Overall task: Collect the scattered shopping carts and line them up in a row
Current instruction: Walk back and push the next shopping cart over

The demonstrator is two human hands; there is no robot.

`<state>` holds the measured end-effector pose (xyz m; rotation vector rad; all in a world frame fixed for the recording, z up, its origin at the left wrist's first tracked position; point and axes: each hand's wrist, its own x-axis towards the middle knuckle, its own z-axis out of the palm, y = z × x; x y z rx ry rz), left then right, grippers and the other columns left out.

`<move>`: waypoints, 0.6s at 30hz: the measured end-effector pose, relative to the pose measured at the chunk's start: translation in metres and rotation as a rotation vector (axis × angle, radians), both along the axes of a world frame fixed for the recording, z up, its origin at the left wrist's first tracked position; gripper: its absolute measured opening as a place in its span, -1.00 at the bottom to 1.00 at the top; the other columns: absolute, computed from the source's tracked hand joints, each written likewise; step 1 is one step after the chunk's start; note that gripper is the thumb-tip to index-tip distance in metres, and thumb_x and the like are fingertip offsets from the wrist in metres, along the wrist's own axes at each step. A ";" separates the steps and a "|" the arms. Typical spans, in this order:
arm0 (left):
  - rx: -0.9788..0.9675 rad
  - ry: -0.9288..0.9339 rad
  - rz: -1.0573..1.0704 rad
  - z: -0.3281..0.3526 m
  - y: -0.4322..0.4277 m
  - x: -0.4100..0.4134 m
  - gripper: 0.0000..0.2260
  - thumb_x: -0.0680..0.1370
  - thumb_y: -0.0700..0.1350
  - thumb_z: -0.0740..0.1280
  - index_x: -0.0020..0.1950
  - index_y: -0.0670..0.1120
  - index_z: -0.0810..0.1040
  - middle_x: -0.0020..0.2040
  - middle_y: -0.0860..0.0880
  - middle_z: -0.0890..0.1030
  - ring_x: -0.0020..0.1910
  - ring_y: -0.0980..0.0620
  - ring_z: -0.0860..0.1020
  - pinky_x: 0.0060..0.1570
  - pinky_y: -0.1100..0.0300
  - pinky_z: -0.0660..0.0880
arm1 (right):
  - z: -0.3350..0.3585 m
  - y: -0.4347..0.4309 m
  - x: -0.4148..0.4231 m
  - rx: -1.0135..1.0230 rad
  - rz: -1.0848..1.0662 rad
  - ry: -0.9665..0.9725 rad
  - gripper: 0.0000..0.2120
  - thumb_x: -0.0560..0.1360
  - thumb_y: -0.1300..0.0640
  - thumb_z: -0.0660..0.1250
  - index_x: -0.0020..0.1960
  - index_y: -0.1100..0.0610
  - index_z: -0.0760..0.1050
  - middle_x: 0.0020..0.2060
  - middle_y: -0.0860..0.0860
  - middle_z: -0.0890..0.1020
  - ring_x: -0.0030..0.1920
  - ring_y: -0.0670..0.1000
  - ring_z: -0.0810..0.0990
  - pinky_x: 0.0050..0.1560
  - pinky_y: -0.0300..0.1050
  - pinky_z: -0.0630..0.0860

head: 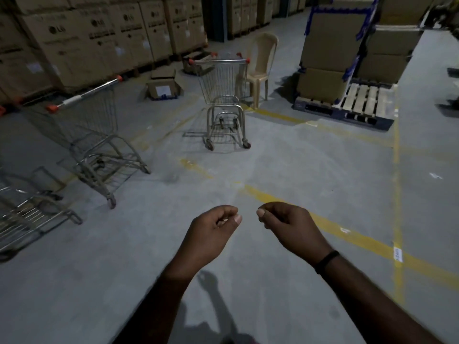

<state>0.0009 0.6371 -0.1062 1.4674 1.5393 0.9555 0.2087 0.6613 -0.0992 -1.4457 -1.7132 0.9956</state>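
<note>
- Hands first: left hand and right hand hover over the grey concrete floor, fingers loosely curled, gripping nothing.
- 1 silver wire shopping cart with red handle caps stands ahead, just beside a beige plastic chair.
- 2 more stand at left: a nearer wire cart and a cropped wire cart at the edge.

Both bare forearms are stretching out ahead, with the left hand and right hand hovering close together but not touching. The thumbs are pointing toward each other, the fingers curling loosely inward and gripping nothing.
</note>
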 end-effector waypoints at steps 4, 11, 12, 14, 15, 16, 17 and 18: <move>-0.028 -0.010 -0.008 -0.003 0.070 -0.019 -0.78 0.58 0.06 0.40 0.21 0.08 0.66 0.07 0.27 0.67 0.08 0.35 0.58 0.04 0.49 0.44 | -0.004 0.070 -0.024 0.011 0.035 -0.002 -0.81 0.55 -0.18 0.36 -0.11 -0.10 0.63 -0.26 0.00 0.68 -0.19 0.07 0.66 -0.09 0.09 0.61; -0.066 -0.034 0.002 -0.023 0.226 -0.036 -0.79 0.59 0.00 0.41 0.23 0.08 0.62 0.08 0.22 0.66 0.06 0.37 0.58 0.03 0.52 0.44 | -0.026 0.232 -0.039 0.002 0.013 0.013 -0.76 0.49 -0.28 0.32 -0.13 -0.14 0.60 -0.31 0.04 0.66 -0.22 0.11 0.63 -0.12 0.09 0.59; -0.064 -0.038 0.013 -0.024 0.251 -0.038 -0.79 0.59 -0.02 0.42 0.22 0.07 0.62 0.06 0.19 0.67 0.04 0.36 0.59 0.02 0.52 0.44 | -0.028 0.259 -0.042 -0.001 0.013 0.024 -0.75 0.49 -0.27 0.32 -0.14 -0.12 0.61 -0.31 0.06 0.66 -0.21 0.12 0.64 -0.11 0.09 0.59; -0.064 -0.041 0.032 -0.025 0.301 -0.045 -0.80 0.58 -0.01 0.44 0.20 0.08 0.62 0.01 0.15 0.68 0.03 0.33 0.61 0.04 0.47 0.45 | -0.029 0.314 -0.049 -0.014 0.016 0.051 -0.68 0.44 -0.32 0.30 -0.13 -0.10 0.63 -0.30 0.06 0.67 -0.20 0.12 0.65 -0.10 0.10 0.59; -0.067 -0.042 0.042 -0.024 0.325 -0.049 -0.79 0.56 0.03 0.45 0.19 0.10 0.61 -0.01 0.15 0.68 0.03 0.30 0.62 0.06 0.43 0.46 | -0.027 0.340 -0.053 -0.027 0.023 0.056 -0.67 0.44 -0.32 0.30 -0.12 -0.09 0.63 -0.29 0.05 0.68 -0.20 0.11 0.65 -0.09 0.10 0.60; -0.068 -0.042 0.050 -0.021 0.349 -0.053 -0.78 0.54 0.06 0.45 0.18 0.13 0.61 -0.03 0.16 0.68 0.03 0.28 0.62 0.08 0.40 0.47 | -0.025 0.366 -0.057 -0.037 0.037 0.059 -0.70 0.47 -0.29 0.32 -0.11 -0.08 0.63 -0.28 0.05 0.68 -0.20 0.10 0.65 -0.09 0.08 0.60; -0.073 -0.039 0.061 -0.017 0.373 -0.056 -0.78 0.53 0.07 0.45 0.17 0.14 0.60 -0.03 0.17 0.68 0.03 0.28 0.62 0.07 0.39 0.47 | -0.022 0.390 -0.061 -0.047 0.056 0.059 -0.74 0.51 -0.23 0.34 -0.11 -0.07 0.63 -0.28 0.05 0.67 -0.23 0.07 0.64 -0.10 0.06 0.59; -0.075 -0.039 0.076 -0.013 0.396 -0.059 -0.80 0.55 0.04 0.46 0.16 0.15 0.59 -0.02 0.17 0.68 0.02 0.29 0.62 0.07 0.39 0.47 | -0.020 0.414 -0.064 -0.050 0.078 0.061 -0.77 0.54 -0.18 0.36 -0.12 -0.05 0.63 -0.29 0.05 0.66 -0.27 0.04 0.62 -0.12 0.04 0.57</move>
